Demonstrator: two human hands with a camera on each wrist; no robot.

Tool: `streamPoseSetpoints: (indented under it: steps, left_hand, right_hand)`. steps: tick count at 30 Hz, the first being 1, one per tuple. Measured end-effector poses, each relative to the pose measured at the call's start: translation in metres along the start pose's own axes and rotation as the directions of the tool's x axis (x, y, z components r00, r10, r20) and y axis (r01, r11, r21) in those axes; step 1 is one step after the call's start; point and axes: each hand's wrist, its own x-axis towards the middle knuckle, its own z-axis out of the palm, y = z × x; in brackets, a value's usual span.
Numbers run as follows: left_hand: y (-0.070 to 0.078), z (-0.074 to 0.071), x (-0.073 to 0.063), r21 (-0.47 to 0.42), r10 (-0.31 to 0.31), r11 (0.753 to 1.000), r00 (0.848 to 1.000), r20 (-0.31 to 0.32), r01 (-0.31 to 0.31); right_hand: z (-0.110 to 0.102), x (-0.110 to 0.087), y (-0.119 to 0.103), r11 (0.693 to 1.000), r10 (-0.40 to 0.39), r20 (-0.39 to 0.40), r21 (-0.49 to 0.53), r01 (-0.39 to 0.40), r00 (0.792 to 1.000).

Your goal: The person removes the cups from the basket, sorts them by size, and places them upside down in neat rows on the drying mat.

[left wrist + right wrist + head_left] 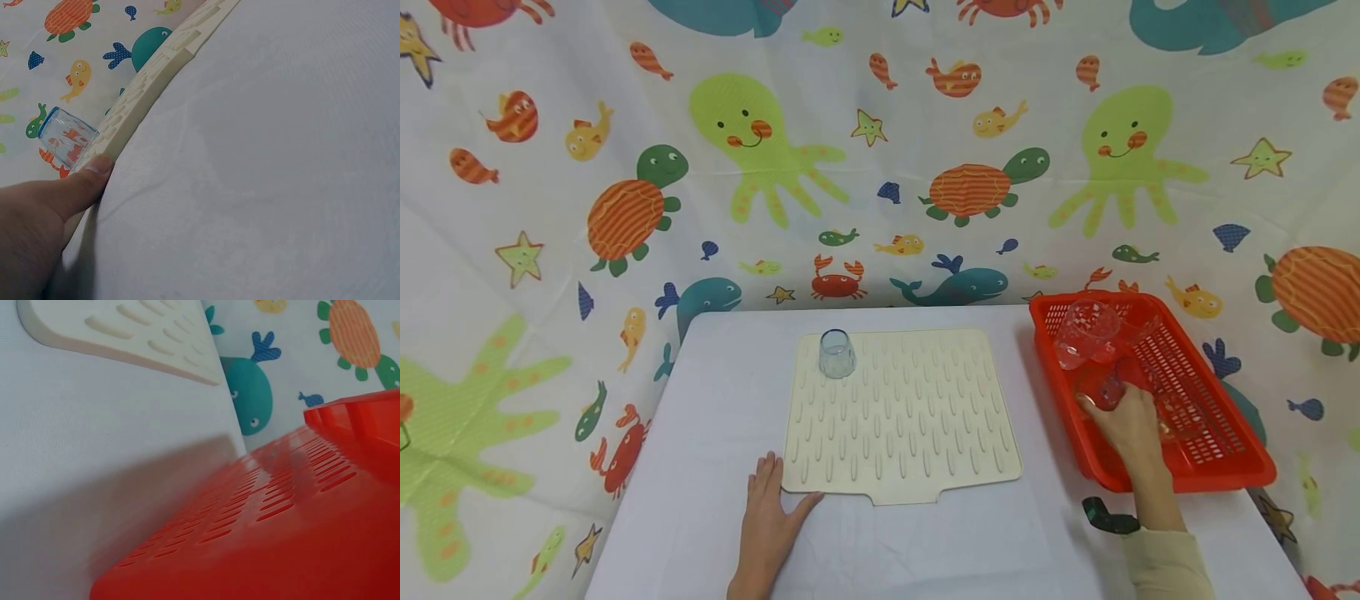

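Observation:
My left hand [769, 518] lies at the front left corner of a cream ridged drying mat [917, 417], fingers straight along its side. In the left wrist view the thumb [84, 184] touches the mat's edge. A clear bluish glass [837, 355] stands upside down on the mat's back left part. My right hand [1131, 425] reaches down into a red plastic basket [1232, 417], over clear glassware. A purplish glass [1112, 387] shows just beyond its fingers. The fingertips are hidden, and I cannot tell whether they grip a glass. The right wrist view shows the basket's slotted side, without the hand.
More clear glassware [1086, 329] lies at the back of the basket. A dark green curved object [1110, 517] shows beside the right wrist. White cloth covers the table [722, 400]. A curtain [820, 175] printed with sea animals hangs behind and at the sides.

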Motion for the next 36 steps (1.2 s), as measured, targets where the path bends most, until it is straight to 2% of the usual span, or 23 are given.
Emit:
streamPoseSetpoints:
  steps: [4,11,19,27,36]
  left_hand:
    - [-0.0001,-0.0001,-0.0006,-0.002,0.008,1.0,1.0,-0.013,-0.008]
    - [-0.0002,0.0025,-0.0013,0.003,0.013,1.0,0.999,-0.03,-0.013]
    - [-0.0008,0.0039,-0.0014,0.01,0.011,1.0,0.999,-0.044,-0.01]
    - [0.0009,0.0016,-0.0019,0.003,0.002,1.0,1.0,-0.02,-0.002]
    - [0.0012,-0.0011,0.0001,-0.005,-0.032,0.999,0.999,0.033,0.033]
  right_hand:
    - [-0.0007,-0.0002,0.0007,1.0,-0.013,0.004,-0.005,0.013,1.0]
    - [-0.003,-0.0007,0.0024,1.0,0.015,0.052,-0.018,-0.014,0.999]
    - [-0.0022,-0.0003,0.0027,1.0,0.016,0.04,-0.011,-0.016,0.999]
    - [-0.004,-0.0016,0.0023,0.999,0.051,0.074,-0.014,-0.05,0.996]
    - [-0.0035,-0.0032,0.0025,0.998,0.062,0.042,0.022,-0.063,0.997]
